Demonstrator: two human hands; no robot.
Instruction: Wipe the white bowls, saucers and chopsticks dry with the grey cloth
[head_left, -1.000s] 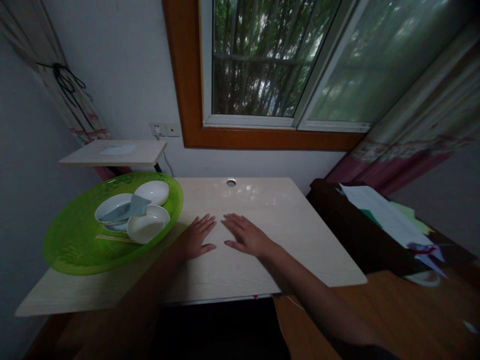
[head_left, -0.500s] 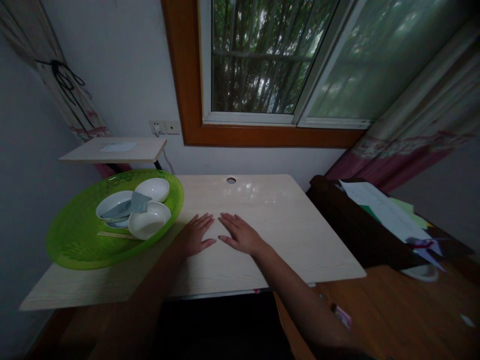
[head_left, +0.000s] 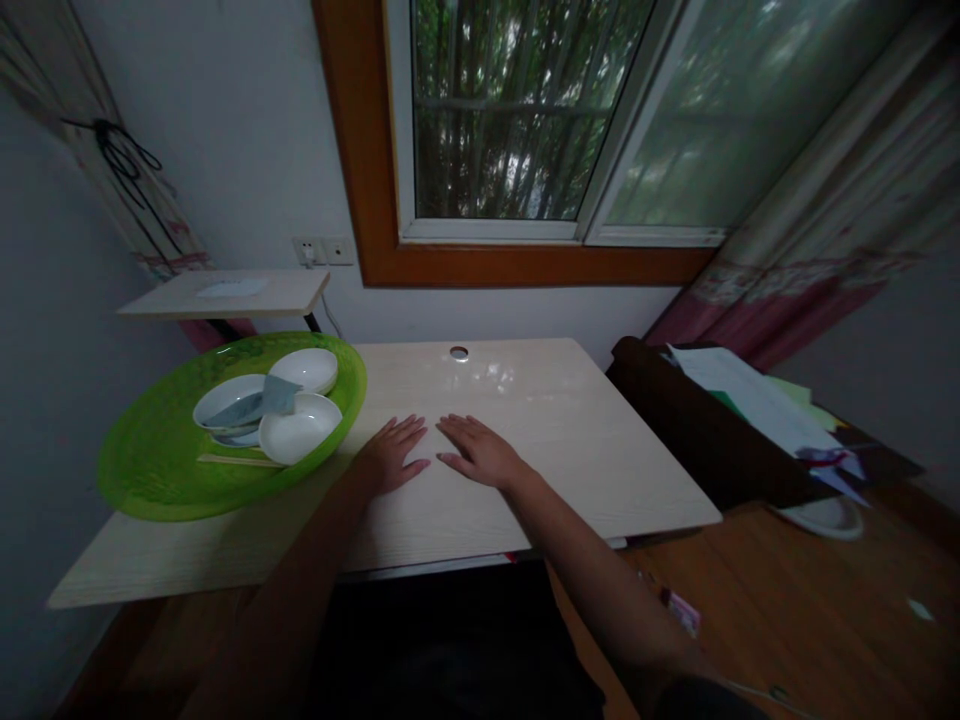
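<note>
My left hand [head_left: 390, 455] lies flat on the pale wooden table [head_left: 555, 440], fingers stretched out and holding nothing. Beside it, a small gap away, my right hand [head_left: 480, 452] rests palm down in the same way. Left of my left hand sits a big green basin [head_left: 150, 480]. In it are several white bowls, among them a near bowl [head_left: 300, 428] and a far bowl [head_left: 306, 368]. A grey-blue cloth [head_left: 279, 394] drapes over the bowls. Light-coloured chopsticks [head_left: 238, 461] lie in front of them.
A small raised shelf [head_left: 292, 290] stands behind the basin, with a paper [head_left: 232, 288] on it. At the table's back is a round cable hole [head_left: 459, 354]. To the right, a dark brown piece of furniture [head_left: 682, 430] bears papers [head_left: 750, 385]. A window fills the back wall.
The camera view has shifted slightly, so the scene sits a little higher in the frame. Both hands stay flat on the table, and the basin and bowls are unmoved.
</note>
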